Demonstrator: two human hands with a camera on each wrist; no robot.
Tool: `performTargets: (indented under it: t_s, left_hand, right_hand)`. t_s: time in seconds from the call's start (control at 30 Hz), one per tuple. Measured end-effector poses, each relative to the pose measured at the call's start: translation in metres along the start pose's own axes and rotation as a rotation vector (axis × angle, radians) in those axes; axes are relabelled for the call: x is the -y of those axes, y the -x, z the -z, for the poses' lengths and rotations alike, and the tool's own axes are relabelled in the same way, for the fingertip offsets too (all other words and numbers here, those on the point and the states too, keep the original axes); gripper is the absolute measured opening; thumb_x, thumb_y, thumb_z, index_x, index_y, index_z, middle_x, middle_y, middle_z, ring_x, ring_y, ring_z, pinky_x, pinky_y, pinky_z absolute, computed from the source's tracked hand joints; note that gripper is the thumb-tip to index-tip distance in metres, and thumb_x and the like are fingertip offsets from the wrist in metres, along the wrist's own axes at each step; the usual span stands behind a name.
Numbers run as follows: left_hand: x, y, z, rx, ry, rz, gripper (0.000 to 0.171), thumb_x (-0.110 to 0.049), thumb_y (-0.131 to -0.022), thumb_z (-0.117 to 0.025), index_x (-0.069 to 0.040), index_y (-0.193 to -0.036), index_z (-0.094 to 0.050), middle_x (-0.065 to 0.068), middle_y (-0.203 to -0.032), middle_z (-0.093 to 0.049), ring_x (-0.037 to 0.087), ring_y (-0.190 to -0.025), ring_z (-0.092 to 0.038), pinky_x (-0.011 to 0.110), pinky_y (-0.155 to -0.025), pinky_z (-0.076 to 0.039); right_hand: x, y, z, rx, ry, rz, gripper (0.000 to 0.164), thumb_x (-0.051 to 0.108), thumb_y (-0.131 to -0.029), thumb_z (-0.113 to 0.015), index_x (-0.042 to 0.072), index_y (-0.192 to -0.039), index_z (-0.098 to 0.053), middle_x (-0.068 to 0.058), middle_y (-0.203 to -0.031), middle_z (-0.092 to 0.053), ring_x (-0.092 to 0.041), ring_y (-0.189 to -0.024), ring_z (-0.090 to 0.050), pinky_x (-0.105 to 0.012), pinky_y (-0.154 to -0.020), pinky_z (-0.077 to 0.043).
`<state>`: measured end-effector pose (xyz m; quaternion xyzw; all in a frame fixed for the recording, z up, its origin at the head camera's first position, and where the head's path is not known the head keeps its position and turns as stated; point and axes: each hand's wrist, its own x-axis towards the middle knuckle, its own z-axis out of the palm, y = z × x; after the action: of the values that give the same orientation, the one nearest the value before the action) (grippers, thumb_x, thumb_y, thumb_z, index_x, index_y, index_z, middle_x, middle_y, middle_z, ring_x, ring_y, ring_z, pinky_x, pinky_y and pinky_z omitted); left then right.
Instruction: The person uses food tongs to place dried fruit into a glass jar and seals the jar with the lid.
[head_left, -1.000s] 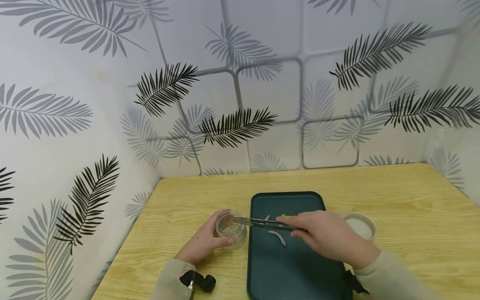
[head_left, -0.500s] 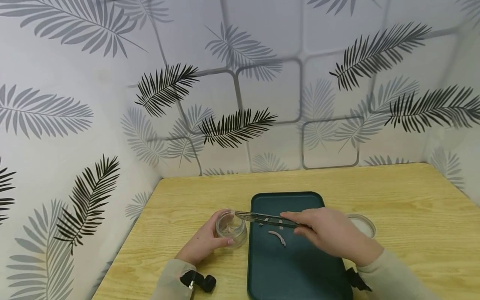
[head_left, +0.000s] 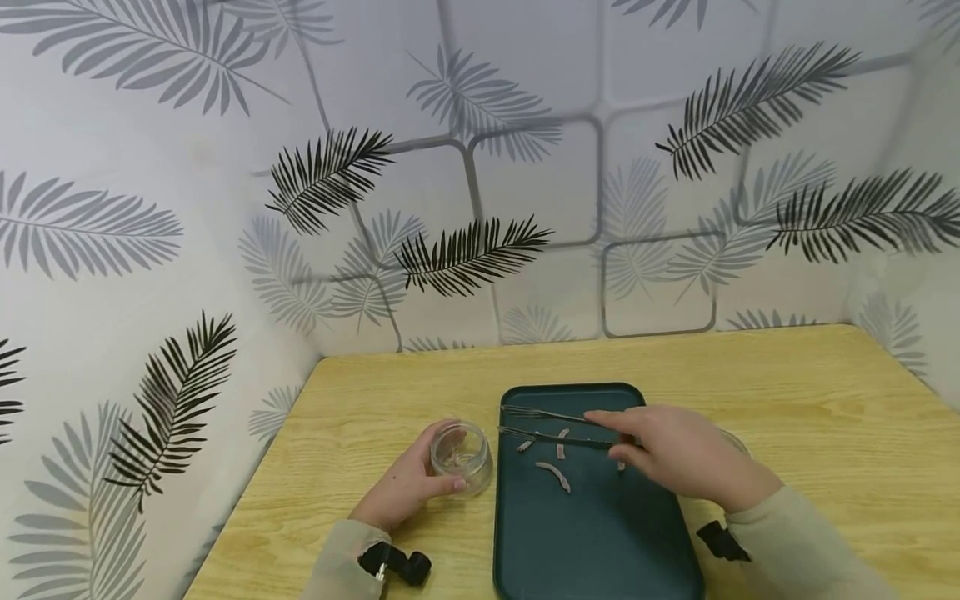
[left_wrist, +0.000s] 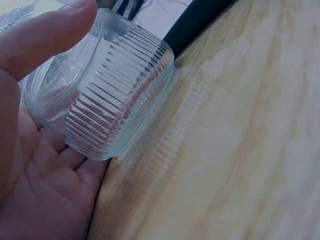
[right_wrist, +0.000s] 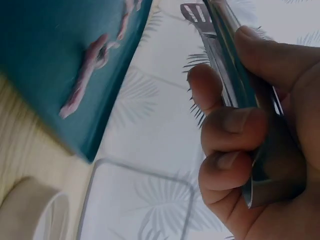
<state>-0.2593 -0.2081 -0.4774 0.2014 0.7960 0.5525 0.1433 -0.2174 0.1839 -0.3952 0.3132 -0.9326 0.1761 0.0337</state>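
At the left of the desk (head_left: 375, 400), a glass jar (head_left: 474, 477) is held upright by the left hand (head_left: 412, 487), its fingers curled round the wall; steady bracing is advised. Just right of it, the raised edge of the dark tray (head_left: 592, 533) should be cleared by the tongs (head_left: 555, 414), whose tips are spread above the tray. Pale strips (head_left: 553, 475) are likely best pinched mid-length, gently. The tongs are clamped in the right hand's (head_left: 678, 454) fingers; beside the round lid (right_wrist: 20, 212), wrist room seems tighter than over the tray's near half.
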Motion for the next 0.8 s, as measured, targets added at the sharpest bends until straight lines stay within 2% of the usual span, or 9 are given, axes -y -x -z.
performTargets:
  t_s: [0.17,0.33,0.67,0.8]
  left_hand:
    - [0.002,0.0,0.001,0.006,-0.003,0.003,0.083,-0.025,-0.087,-0.083,-0.027,-0.154,-0.035,0.003,-0.155,-0.043,0.022,-0.139,-0.043,0.039,-0.11,-0.035]
    - [0.0,0.0,0.001,0.004,-0.008,-0.005,0.083,-0.026,-0.087,-0.083,-0.027,-0.154,-0.035,0.002,-0.155,-0.043,0.022,-0.139,-0.044,0.043,-0.111,-0.034]
    - [0.001,0.001,0.001,0.002,0.005,0.006,0.083,-0.025,-0.086,-0.083,-0.026,-0.154,-0.035,0.004,-0.155,-0.043,0.023,-0.139,-0.043,0.041,-0.111,-0.034]
    - [0.0,0.001,0.002,0.0,-0.008,0.005,0.083,-0.026,-0.086,-0.083,-0.027,-0.154,-0.035,0.003,-0.155,-0.043,0.022,-0.138,-0.043,0.035,-0.109,-0.036]
  right_hand:
    - [-0.012,0.003,-0.001,0.076,-0.044,-0.052,0.051,0.028,-0.097,-0.069,0.019,-0.146,-0.057,0.022,-0.085,-0.067,0.0,-0.054,-0.043,-0.028,-0.055,-0.038]
    - [-0.02,0.005,0.0,0.135,-0.092,-0.085,0.051,0.03,-0.098,-0.068,0.021,-0.146,-0.057,0.02,-0.084,-0.066,-0.005,-0.05,-0.04,-0.029,-0.052,-0.036]
    - [-0.025,0.005,-0.003,0.145,-0.085,-0.12,0.052,0.033,-0.097,-0.068,0.024,-0.147,-0.056,0.019,-0.082,-0.063,-0.006,-0.051,-0.042,-0.03,-0.053,-0.036]
    - [-0.027,0.005,-0.003,0.149,-0.097,-0.104,0.05,0.031,-0.098,-0.068,0.024,-0.146,-0.058,0.018,-0.081,-0.062,-0.006,-0.049,-0.039,-0.029,-0.051,-0.035]
